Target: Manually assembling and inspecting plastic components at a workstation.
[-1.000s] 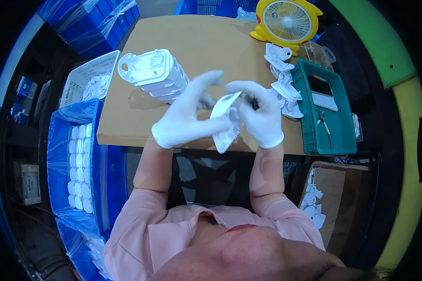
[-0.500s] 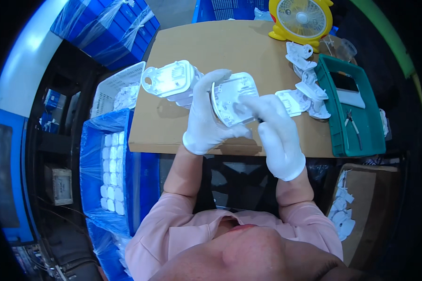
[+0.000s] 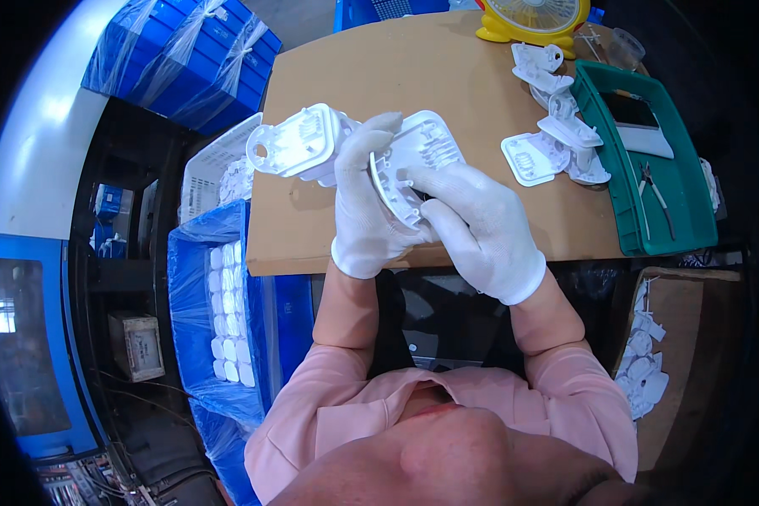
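My left hand (image 3: 361,211), in a white glove, is closed around the edge of a white moulded plastic part (image 3: 426,139), tilted above the table's front with its ribbed inside showing. My right hand (image 3: 485,232), gloved too, reaches into the near end of this part. Its thumb and fingers are bent together at the rim; a dark bit shows between them, too small to name. Left of my left hand sits a stack of similar white plastic parts (image 3: 293,145), the top one with a ring at its end. More white parts (image 3: 533,158) lie in an overlapping row to the right.
A cardboard-covered table (image 3: 312,240) spans the front. At right, a green tray (image 3: 691,232) holds nippers (image 3: 654,198) and a dark flat object. A yellow fan (image 3: 535,35) stands behind. Blue crates (image 3: 299,312), a white basket (image 3: 196,184) and a cardboard box (image 3: 691,337) surround the table.
My right hand has moved left and closer, its fingers now at the near rim of the held part. That part has tilted more. The whole view has shifted slightly.
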A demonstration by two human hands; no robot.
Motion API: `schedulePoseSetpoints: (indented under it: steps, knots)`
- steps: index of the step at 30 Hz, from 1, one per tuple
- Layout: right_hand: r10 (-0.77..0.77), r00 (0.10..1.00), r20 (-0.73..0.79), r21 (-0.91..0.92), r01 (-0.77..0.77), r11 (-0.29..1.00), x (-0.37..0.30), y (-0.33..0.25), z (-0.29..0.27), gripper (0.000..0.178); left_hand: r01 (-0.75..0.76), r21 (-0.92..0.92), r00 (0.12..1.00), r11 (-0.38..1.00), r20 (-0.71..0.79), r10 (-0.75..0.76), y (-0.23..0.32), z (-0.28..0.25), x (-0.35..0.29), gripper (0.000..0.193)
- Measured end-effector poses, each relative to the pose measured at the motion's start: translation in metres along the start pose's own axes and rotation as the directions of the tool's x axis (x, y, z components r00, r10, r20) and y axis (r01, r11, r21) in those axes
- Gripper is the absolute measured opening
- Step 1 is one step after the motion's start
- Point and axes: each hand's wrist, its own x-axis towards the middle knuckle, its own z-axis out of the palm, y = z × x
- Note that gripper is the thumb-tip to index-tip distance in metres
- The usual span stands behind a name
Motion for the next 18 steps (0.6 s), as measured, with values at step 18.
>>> schedulePoseSetpoints:
  steps: [18]
  knots:
    - [0.128, 0.989, 0.071, 0.187, -0.139, 0.973, -0.0017, -0.002, -0.0029, 0.031, -0.095, 0.05, 0.995, 0.994, 0.016, 0.094, 0.0055, -0.0028, 0.0011, 0.09]
